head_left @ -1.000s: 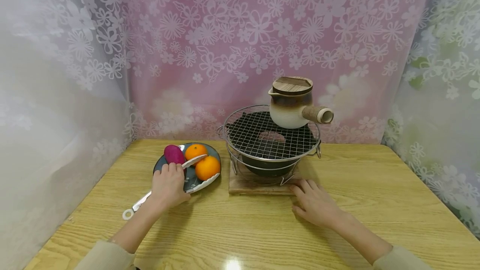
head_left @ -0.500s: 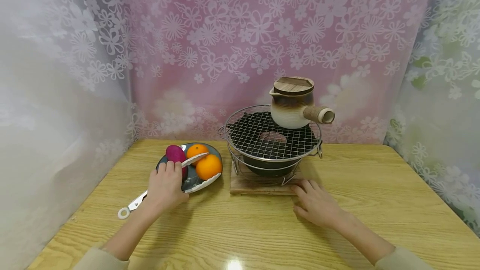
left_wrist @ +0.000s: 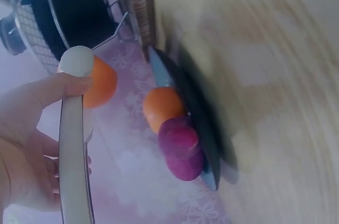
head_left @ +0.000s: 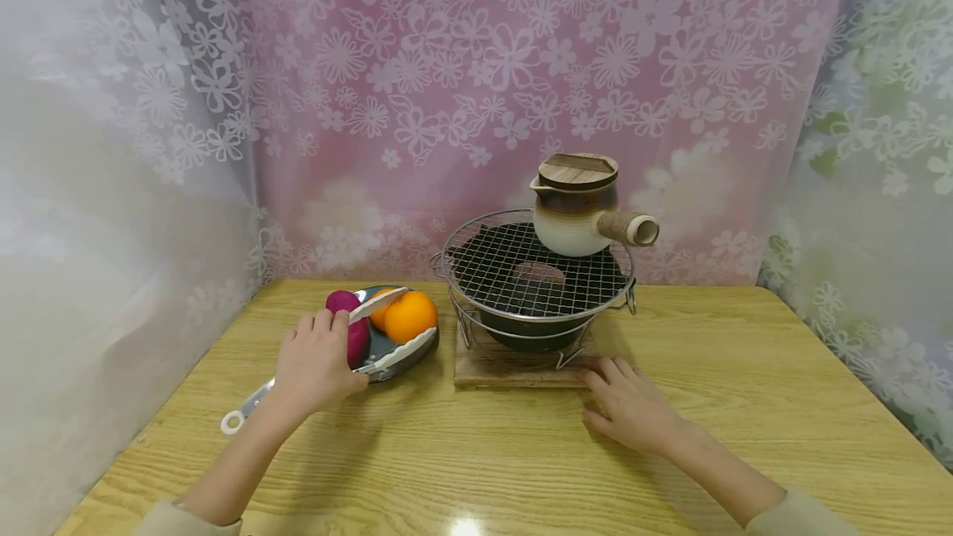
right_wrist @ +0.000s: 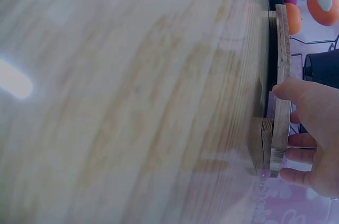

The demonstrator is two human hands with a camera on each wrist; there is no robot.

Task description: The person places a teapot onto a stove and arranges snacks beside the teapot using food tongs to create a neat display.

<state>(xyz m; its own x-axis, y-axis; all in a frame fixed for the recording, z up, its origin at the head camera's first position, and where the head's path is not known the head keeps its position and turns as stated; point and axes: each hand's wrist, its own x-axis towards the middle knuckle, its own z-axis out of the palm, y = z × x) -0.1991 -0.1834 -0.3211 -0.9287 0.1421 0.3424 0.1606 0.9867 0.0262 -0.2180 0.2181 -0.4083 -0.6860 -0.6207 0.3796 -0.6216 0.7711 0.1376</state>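
Observation:
My left hand (head_left: pixel 316 362) grips a pair of white-tipped tongs (head_left: pixel 378 304). An orange (head_left: pixel 414 319) sits between the arms of the tongs; in the left wrist view this held orange (left_wrist: pixel 105 83) is raised above the dark plate (left_wrist: pixel 205 113). On the plate lie another orange (left_wrist: pixel 163 107) and two purple oval pieces of produce (left_wrist: pixel 183 152). My right hand (head_left: pixel 633 408) rests at the right front corner of a wooden board (head_left: pixel 514 376), its fingertips touching the edge in the right wrist view, with the fingers relaxed.
A round grill with a wire mesh (head_left: pixel 491 275) stands on the board. A ceramic pot (head_left: pixel 573 226) with a wooden lid and side handle sits on the mesh's back right, its handle jutting right. Floral curtains (head_left: pixel 476 64) surround the wood-grain table (head_left: pixel 476 453).
The tongs have closed in around the front orange and lifted it slightly; it now covers much of the orange behind. My left hand has shifted a little left. The right hand stays put.

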